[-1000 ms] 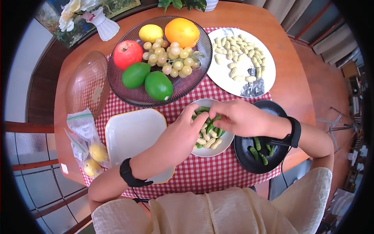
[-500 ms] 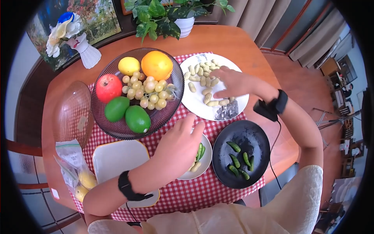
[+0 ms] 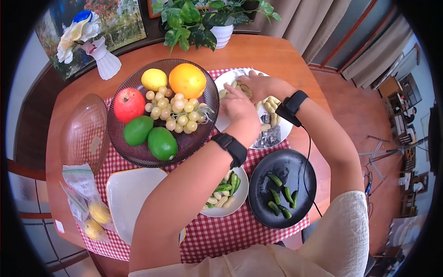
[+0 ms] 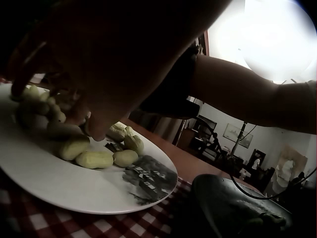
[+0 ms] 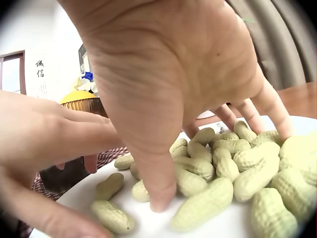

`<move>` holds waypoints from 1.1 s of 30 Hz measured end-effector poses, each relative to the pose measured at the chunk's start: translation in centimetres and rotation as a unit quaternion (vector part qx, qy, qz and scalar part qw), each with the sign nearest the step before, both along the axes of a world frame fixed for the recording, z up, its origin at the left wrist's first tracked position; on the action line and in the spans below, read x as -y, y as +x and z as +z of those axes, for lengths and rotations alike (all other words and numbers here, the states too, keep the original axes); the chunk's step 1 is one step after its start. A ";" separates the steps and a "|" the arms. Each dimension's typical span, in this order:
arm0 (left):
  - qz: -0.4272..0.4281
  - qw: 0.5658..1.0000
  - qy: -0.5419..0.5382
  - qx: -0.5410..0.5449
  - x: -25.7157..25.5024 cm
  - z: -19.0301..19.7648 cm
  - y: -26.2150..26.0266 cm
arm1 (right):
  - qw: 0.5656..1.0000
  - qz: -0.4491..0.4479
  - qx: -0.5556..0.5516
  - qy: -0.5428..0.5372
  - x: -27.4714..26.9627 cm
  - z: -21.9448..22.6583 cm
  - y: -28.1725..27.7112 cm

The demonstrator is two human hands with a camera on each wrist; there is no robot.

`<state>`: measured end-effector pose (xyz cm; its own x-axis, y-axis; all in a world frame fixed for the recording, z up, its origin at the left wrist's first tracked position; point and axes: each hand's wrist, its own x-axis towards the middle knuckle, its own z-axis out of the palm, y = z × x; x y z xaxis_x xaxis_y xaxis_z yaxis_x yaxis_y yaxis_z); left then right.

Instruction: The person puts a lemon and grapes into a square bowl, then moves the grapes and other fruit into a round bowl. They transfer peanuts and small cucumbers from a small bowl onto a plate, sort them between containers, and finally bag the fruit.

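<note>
A white oval plate [image 3: 223,123] with a grey pattern at one end holds many pale peanuts [image 5: 205,203]. My right hand [image 3: 267,87] reaches over them from the right. In the right wrist view its fingers are spread and extended down among the peanuts, its thumb tip at the plate surface. My left hand [image 3: 242,111] lies over the plate's left side, fingers extended, beside a few peanuts. Below the left forearm, a white bowl [image 3: 242,197] with peanuts and small green peppers [image 3: 234,183] is partly covered.
A black plate [image 3: 260,184] with several green peppers stands at right. A glass fruit bowl [image 3: 117,138], a white square dish [image 3: 134,194], a clear lid [image 3: 83,134] and bagged yellow fruits [image 3: 99,212] are at left. A cable [image 3: 307,161] trails from my right wrist.
Both hands have left the white bowl. The right hand reached the peanut plate first; the left has now followed it there. The head view has shifted, showing more of the plant.
</note>
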<state>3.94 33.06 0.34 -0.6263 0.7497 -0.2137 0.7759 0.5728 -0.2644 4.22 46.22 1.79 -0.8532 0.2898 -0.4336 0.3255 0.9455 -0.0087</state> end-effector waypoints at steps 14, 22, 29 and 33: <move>0.047 0.988 0.099 0.112 -1.4 -3.0 -2.1 | 0.998 0.036 -0.026 -0.054 0.6 -0.4 0.2; 0.032 0.970 0.208 0.124 -1.4 -3.9 -1.7 | 0.987 0.021 -0.138 -0.075 0.1 -1.8 0.4; 0.021 0.958 0.259 0.119 -1.0 -3.5 -2.0 | 0.983 0.042 -0.164 -0.066 -0.2 -1.7 0.7; 0.004 0.941 0.305 0.150 -0.5 -2.1 -1.8 | 0.981 0.021 -0.180 -0.071 0.6 0.6 1.8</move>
<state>2.13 33.56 -1.75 -0.6123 0.7859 0.0864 0.7585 0.5530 0.3449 5.98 45.58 2.34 -0.9686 0.2087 -0.1350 0.2371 0.9391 -0.2487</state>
